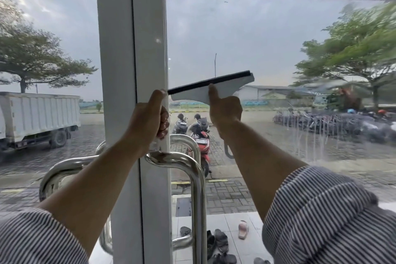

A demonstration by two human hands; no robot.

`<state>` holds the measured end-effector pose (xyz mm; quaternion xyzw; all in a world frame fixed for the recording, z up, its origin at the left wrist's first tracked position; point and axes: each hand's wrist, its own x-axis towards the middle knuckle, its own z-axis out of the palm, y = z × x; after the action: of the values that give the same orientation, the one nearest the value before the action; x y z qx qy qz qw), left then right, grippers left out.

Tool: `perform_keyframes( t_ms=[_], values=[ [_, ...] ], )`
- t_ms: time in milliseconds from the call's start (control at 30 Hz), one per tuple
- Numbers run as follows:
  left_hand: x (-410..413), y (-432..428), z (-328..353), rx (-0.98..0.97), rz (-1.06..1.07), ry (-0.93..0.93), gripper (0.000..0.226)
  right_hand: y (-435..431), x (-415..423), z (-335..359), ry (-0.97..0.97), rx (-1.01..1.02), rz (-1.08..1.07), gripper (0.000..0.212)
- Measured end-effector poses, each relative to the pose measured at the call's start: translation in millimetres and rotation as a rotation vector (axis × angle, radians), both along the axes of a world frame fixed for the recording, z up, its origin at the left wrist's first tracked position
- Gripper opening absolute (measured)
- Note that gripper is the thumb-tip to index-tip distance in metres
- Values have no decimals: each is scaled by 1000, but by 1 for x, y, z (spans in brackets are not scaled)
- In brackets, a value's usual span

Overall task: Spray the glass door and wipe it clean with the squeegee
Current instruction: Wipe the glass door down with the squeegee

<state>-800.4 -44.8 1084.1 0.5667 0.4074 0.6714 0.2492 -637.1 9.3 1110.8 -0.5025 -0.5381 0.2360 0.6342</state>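
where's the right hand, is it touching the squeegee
Touching. The head view shows the right hand gripping the squeegee from below, with its index finger pressed against the grey head.

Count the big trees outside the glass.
2. The left tree stands beyond the truck, left of the frame. The right tree rises over the parked bikes. The frame could hide others.
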Motion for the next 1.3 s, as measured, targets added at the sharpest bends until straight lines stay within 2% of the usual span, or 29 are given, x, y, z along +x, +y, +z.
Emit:
perform_keyframes(
  t_ms=[133, 200, 333, 433, 567, 633, 767, 900, 1134, 1300],
  values=[
    [9, -3, 1, -15, -28, -17, 56, 2, 11, 3, -84, 6, 26, 70],
    [11, -7, 2, -5, -37, -21, 55, -1, 12, 12, -57, 0, 77, 76],
    [11, -12, 5, 40, -30, -7, 56, 0, 4, 42, 135, 41, 98, 81],
    [9, -13, 5, 67, -34, -23, 58, 7, -6, 51, 103, 59, 52, 75],
    [9, -11, 0, 139, -19, -43, 61, 11, 6, 41, -118, 119, -8, 64],
    [12, -9, -2, 167, -14, -52, 61, 11, 14, 31, -305, 155, -5, 58],
    [31, -3, -1, 176, -30, -122, 53, 8, 25, 19, -758, 175, -53, 59],
    [61, 1, 0, 189, -17, -85, 54, -2, 52, 33, -1066, 162, -129, 57],
    [121, 5, -4, 155, -13, -39, 62, -4, 131, 40, -1430, 109, -271, 56],
    [158, 7, 1, 146, 3, -27, 60, 1, 192, 49, -1490, 75, -350, 51]
  ],
)
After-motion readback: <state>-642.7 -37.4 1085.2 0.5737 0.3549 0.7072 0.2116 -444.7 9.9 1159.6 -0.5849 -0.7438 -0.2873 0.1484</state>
